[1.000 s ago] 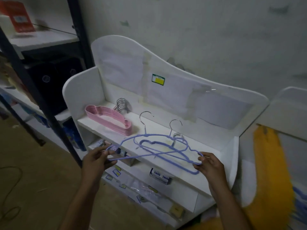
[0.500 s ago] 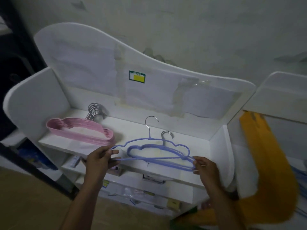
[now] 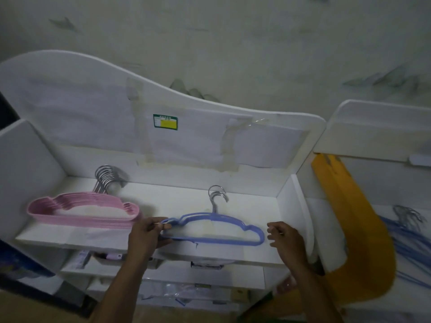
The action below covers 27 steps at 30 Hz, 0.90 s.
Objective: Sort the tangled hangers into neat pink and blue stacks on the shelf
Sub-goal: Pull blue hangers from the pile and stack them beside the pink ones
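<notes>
I've brought the blue cloud-shaped plastic hangers (image 3: 213, 229) with metal hooks down onto the white shelf (image 3: 70, 238); half a second ago they were spread apart in the air, now they lie nested flat, hooks together. My left hand (image 3: 149, 231) still pinches their left end. My right hand (image 3: 283, 236) has let go and hovers just beside the right end, fingers relaxed. The pink hanger stack (image 3: 81, 212) sits to the left, so the blue pile is started.

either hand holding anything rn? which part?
Left hand pinches the blue hangers at their left end. Right hand holds nothing, open just off their right end.
</notes>
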Motion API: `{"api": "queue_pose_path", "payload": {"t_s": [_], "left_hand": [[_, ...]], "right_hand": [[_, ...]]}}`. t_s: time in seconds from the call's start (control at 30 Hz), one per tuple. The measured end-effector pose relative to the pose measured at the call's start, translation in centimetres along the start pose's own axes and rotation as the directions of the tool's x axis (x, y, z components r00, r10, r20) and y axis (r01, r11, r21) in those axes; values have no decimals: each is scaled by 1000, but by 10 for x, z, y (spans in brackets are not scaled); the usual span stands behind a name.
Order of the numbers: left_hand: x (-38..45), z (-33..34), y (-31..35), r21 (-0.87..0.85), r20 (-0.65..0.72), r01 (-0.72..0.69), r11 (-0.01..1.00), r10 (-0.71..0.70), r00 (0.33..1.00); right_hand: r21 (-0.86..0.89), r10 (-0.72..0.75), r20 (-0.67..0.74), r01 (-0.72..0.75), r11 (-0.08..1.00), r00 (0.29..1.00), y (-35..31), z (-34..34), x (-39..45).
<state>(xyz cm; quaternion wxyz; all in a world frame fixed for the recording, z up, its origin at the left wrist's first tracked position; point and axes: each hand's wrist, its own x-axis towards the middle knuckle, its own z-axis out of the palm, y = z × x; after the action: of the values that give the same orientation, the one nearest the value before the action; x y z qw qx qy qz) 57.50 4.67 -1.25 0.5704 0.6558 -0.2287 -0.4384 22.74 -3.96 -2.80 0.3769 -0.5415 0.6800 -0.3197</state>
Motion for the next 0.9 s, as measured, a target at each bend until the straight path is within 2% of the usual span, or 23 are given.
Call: {"api": "queue_pose_path", "payload": {"t_s": [0.23, 0.3, 0.37, 0.47, 0.53, 0.6, 0.9], "left_hand": [[10, 18, -13, 66, 21, 30, 997, -31, 999], [12, 18, -18, 113, 4, 18, 993, -19, 1000], [17, 16, -24, 233, -19, -34, 972, 40, 999], [20, 14, -27, 478, -43, -147, 866, 190, 981], [16, 14, -23, 631, -27, -212, 746, 295, 955], [15, 14, -21, 704, -2, -253, 664, 358, 934], [26, 19, -16, 840, 100, -232, 491, 280, 955]], "right_hand": [[-55, -25, 30, 27, 998, 999, 2, -4, 3], [-79, -44, 44, 47, 996, 998, 3, -4, 3], [-102, -51, 54, 56, 993, 997, 3, -5, 2], [-142, -47, 84, 58, 988, 995, 1, -5, 1], [-184, -65, 108, 84, 979, 992, 0, -3, 1], [-229, -82, 130, 111, 967, 988, -2, 2, 1], [-479, -166, 121, 204, 854, 979, -10, 18, 6]]}}
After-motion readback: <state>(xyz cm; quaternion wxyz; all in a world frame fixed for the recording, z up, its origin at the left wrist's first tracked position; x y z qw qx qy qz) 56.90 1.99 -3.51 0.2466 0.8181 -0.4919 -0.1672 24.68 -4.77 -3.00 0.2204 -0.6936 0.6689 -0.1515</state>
